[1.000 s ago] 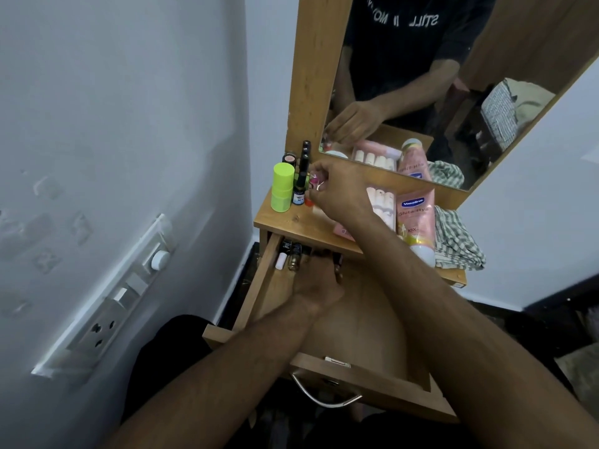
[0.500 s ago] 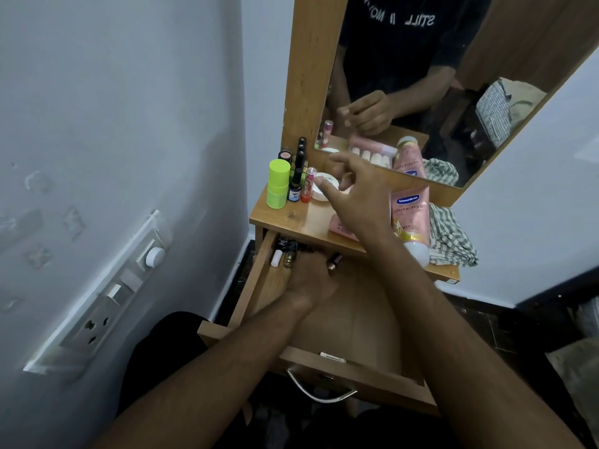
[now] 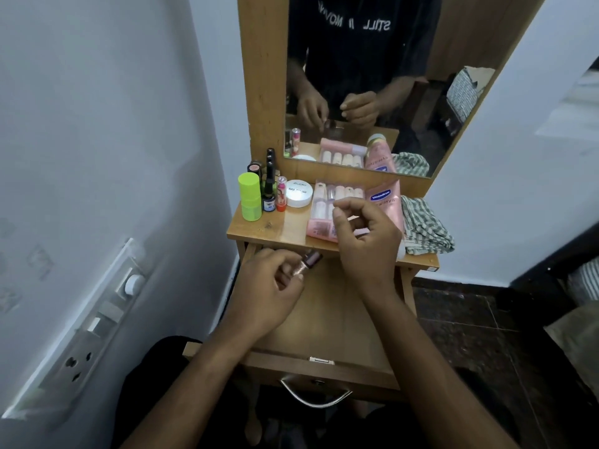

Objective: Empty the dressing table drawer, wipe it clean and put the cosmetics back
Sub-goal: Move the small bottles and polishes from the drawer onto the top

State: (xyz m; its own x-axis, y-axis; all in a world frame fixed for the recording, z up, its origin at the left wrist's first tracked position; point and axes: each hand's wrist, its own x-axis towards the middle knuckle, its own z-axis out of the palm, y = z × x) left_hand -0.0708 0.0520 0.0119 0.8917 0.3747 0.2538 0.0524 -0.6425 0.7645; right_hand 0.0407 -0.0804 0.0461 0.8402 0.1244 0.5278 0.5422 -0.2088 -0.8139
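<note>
— So, what does the left hand (image 3: pixel 269 286) hold?

— It pinches a small bottle (image 3: pixel 308 262) with a shiny cap, over the back of the open drawer (image 3: pixel 324 319). What the label says is too blurred to read.

— And the right hand (image 3: pixel 366 244)?

— Its fingers are curled above the bench (image 3: pixel 259 230), thumb near forefinger. I cannot tell if something is between them.

— Where are the cosmetics?

— On the bench: a green stick (image 3: pixel 249 197), a white jar (image 3: pixel 299 193), a pink tube (image 3: pixel 384 202) partly hidden by the right hand. The drawer back is hidden under the bench.
</note>
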